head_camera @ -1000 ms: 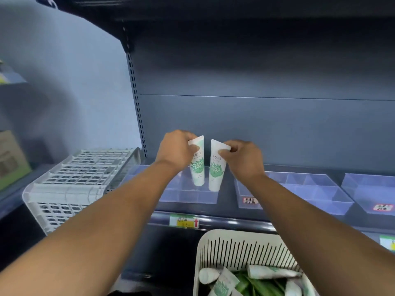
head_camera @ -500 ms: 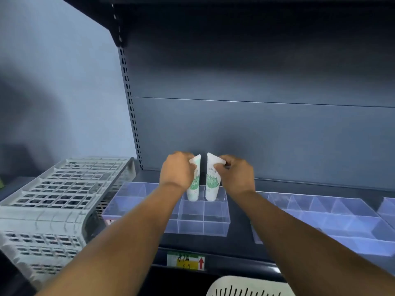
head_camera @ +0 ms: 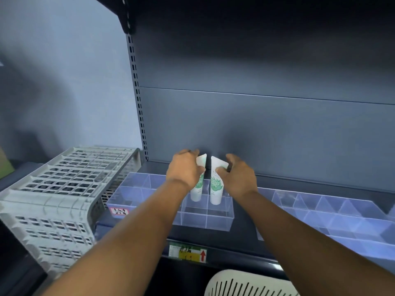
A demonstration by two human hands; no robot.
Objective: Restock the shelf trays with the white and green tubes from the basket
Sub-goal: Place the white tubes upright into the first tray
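Two white and green tubes [head_camera: 216, 184], two clear divided trays [head_camera: 220, 218], two hands [head_camera: 184, 170], one grey crate [head_camera: 64, 189], one white basket [head_camera: 250, 284]

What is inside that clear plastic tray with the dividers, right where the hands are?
Two upright white and green tubes stand in neighbouring back compartments of the clear divided plastic tray. Its visible front compartments hold nothing; the arms cover part of it.

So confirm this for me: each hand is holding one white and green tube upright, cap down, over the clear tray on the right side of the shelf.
Not quite. The left hand and right hand each hold a tube upright, cap down, the left tube and right tube, but over the left clear tray, not the right tray. The head view shows it.
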